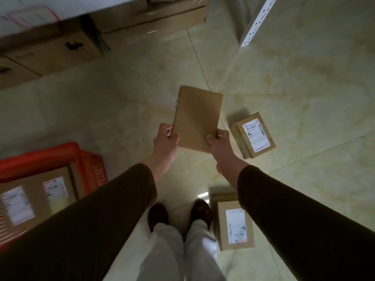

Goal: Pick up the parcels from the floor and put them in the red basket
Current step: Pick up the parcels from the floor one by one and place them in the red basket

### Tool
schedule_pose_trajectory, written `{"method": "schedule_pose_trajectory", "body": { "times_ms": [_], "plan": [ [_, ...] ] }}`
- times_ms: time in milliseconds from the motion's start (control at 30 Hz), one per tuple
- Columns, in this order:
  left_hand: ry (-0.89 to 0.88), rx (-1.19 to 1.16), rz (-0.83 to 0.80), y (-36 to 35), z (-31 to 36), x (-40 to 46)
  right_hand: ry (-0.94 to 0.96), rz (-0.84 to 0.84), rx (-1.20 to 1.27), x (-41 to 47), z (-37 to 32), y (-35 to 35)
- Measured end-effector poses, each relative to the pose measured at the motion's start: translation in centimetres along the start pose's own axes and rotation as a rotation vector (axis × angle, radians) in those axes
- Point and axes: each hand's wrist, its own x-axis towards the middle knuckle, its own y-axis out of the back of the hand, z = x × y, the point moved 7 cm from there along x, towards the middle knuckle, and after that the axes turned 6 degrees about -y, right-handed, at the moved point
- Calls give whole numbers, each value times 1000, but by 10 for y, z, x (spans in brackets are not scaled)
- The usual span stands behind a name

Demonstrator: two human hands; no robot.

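A: Holding a flat brown parcel (197, 118) off the floor, are they?

B: Yes. Both hands are on its near end. The left hand (165, 144) pinches the near left corner, thumb on top and fingers curled underneath. The right hand (220, 145) pinches the near right corner the same way. Dark sleeves (113, 209) cover both forearms.

A: Which face of the parcel shows?

B: A plain cardboard face, with no label visible. It tilts away from the person, over the pale tiled floor (304, 88).

A: And where is the red basket (89, 165)?

B: Low on the left, just beside the left sleeve. Its mesh wall and rim show. Inside it lie labelled boxes (36, 191), blurred, with at least two white labels facing up.

A: Any parcels on the floor?

B: Two. A small labelled box (253, 134) lies just right of the right hand, label up, turned at an angle. Another labelled box (233, 224) lies near the person's right shoe, partly hidden by the right sleeve.

A: What else is around?

B: Large cardboard cartons (50, 49) stand along the top left, under a pale shelf edge. A white perforated rack post (255, 23) shows at the top right. The person's dark shoes (158, 216) and light trousers are at the bottom centre.
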Motion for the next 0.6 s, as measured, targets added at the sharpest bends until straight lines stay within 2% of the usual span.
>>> {"method": "schedule_pose_trajectory", "body": {
  "times_ms": [133, 233, 600],
  "plan": [
    [-112, -59, 119, 62, 16, -40, 120, -8, -27, -61, -13, -23],
    [-124, -122, 155, 107, 16, -63, 151, -17, -35, -103, -15, -52],
    [30, -185, 146, 257, -40, -143, 188, -121, -137, -214, 23, -179]
  ]
}}
